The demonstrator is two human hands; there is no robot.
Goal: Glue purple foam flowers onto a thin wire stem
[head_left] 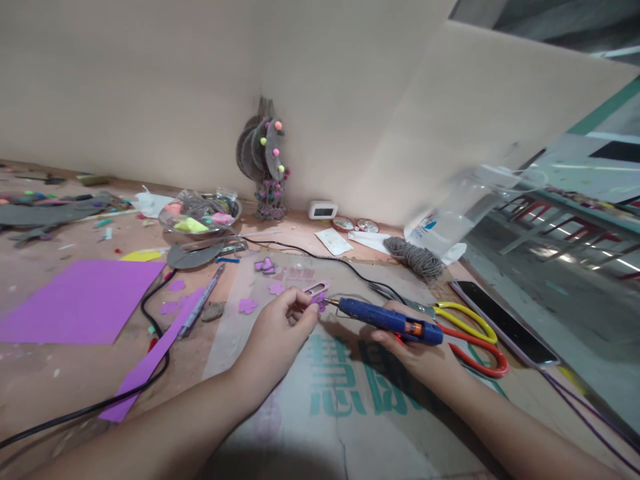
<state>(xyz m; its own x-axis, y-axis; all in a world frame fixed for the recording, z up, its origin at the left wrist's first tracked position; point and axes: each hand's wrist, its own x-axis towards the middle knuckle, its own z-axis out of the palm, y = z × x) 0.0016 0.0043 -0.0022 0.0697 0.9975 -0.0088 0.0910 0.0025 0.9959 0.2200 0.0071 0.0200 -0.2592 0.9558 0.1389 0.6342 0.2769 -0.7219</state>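
My left hand [285, 327] pinches a small purple flower cutout [319, 302] between thumb and fingertips. Round the grip of a blue glue gun [380, 319] my right hand [425, 353] is closed, and the metal nozzle points left, at the cutout. Whether the tip touches it I cannot tell. Just behind the fingertips lies a small pink piece with a slot [317, 289]. More purple flower cutouts [248, 305] lie left of my left hand on the printed cardboard sheet [295, 427]. Scissors with yellow and red handles [483, 360] lie beside my right hand, partly hidden.
A purple sheet [75, 300], a purple strip [145, 373] and a pen [201, 301] lie at left. Behind are a filled bowl [235, 212], a hanging grey ornament [260, 153] and grey yarn [414, 257]. A phone [503, 323] lies along the right edge; black cord crosses the table.
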